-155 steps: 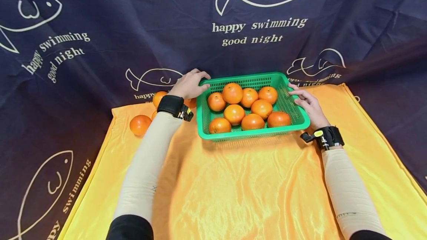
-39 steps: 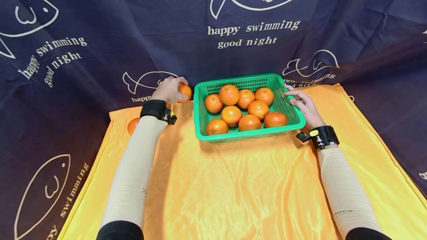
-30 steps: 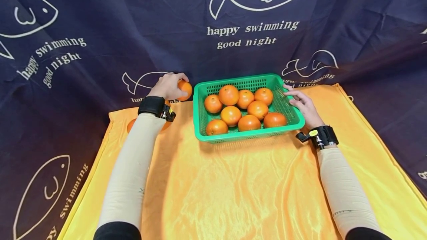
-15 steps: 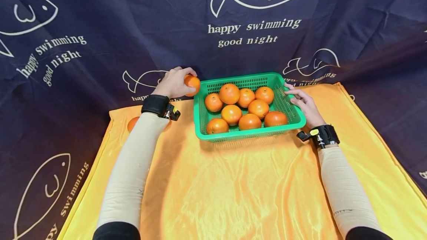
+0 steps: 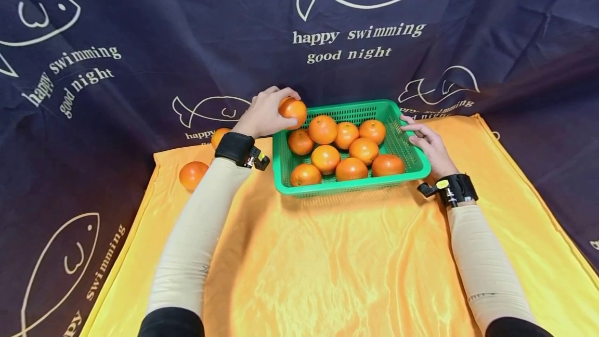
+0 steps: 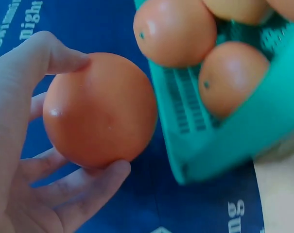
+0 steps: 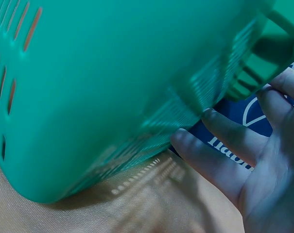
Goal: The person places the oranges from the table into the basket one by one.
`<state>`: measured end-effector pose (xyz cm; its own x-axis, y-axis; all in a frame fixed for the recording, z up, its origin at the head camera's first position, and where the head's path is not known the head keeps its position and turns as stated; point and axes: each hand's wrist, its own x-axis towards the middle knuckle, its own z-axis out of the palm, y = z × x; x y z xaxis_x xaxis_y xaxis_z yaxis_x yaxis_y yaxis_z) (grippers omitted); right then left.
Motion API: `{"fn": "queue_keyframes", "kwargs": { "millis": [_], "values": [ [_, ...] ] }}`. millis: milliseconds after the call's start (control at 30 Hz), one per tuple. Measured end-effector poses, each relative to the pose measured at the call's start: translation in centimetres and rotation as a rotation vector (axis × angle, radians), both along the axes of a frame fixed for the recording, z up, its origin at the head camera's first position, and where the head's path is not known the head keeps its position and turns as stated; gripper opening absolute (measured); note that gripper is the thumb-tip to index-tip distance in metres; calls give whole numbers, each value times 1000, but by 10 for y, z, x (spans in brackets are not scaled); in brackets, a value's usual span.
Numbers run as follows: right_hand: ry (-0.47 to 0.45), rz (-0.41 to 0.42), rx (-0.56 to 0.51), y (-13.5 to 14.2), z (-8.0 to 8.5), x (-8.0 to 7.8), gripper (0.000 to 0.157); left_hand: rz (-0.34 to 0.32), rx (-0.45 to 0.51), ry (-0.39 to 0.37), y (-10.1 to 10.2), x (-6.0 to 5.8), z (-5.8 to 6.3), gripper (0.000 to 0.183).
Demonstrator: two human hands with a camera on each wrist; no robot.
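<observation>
My left hand point(image 5: 267, 112) grips an orange point(image 5: 293, 113) over the back left corner of the green plastic basket point(image 5: 281, 170). In the left wrist view, the thumb and fingers curl round that orange point(image 6: 103, 111), which shows beside the basket rim point(image 6: 168, 131). Inside the basket lie several more oranges point(image 5: 326, 158), spread over its floor. My right hand point(image 5: 432, 150) stays at the basket's right side. In the right wrist view, its extended fingers point(image 7: 210, 160) touch the basket's outer wall point(image 7: 88, 97).
Left of the basket, a loose orange point(image 5: 193, 175) lies on the yellow cloth point(image 5: 318, 254). Another orange point(image 5: 219, 138) sits farther back, partly behind the left wrist. A dark blue curtain point(image 5: 234, 40) with fish prints hangs behind and along the sides.
My left hand took hold of an orange left of the basket, then lifted it rightward to the basket's back left corner. My right hand kept its place at the basket's side.
</observation>
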<state>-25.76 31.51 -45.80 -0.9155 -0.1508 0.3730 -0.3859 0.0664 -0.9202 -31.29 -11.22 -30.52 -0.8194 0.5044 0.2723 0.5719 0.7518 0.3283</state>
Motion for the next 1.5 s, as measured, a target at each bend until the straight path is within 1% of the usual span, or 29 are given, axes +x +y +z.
{"fn": "queue_keyframes", "kwargs": {
  "millis": [133, 267, 433, 600, 800, 933, 1033, 1200, 1333, 1500],
  "values": [
    [-2, 4, 3, 0, 0, 0, 35, -40, 29, 18, 17, 3, -4, 51],
    [-10, 0, 12, 0, 1, 1, 35, -71, 25, 19, 35, 5, -9, 50],
    [-3, -7, 14, -1, 3, 2, 35, -106, 40, 4, 57, 9, -10, 50],
    [0, 6, -7, -1, 3, 2, 35, -142, 37, -26, 76, 17, -11, 50],
    [-12, 2, -9, -1, 3, 2, 35, -204, 9, -31, 95, 26, -8, 49],
    [-17, -6, 12, -1, 3, 2, 35, -233, 5, -23, 103, 29, -4, 49],
    [-17, -9, 27, 0, 3, 2, 36, -245, 4, -23, 106, 30, -4, 49],
    [-14, -4, 20, 0, 3, 2, 36, -260, -18, -57, 108, 30, -10, 48],
    [-14, -1, 8, 0, 3, 2, 36, -291, -46, -95, 109, 31, -16, 49],
    [-15, -3, 20, 0, 3, 2, 36, -313, -135, -124, 111, 28, -22, 50]
  ]
}}
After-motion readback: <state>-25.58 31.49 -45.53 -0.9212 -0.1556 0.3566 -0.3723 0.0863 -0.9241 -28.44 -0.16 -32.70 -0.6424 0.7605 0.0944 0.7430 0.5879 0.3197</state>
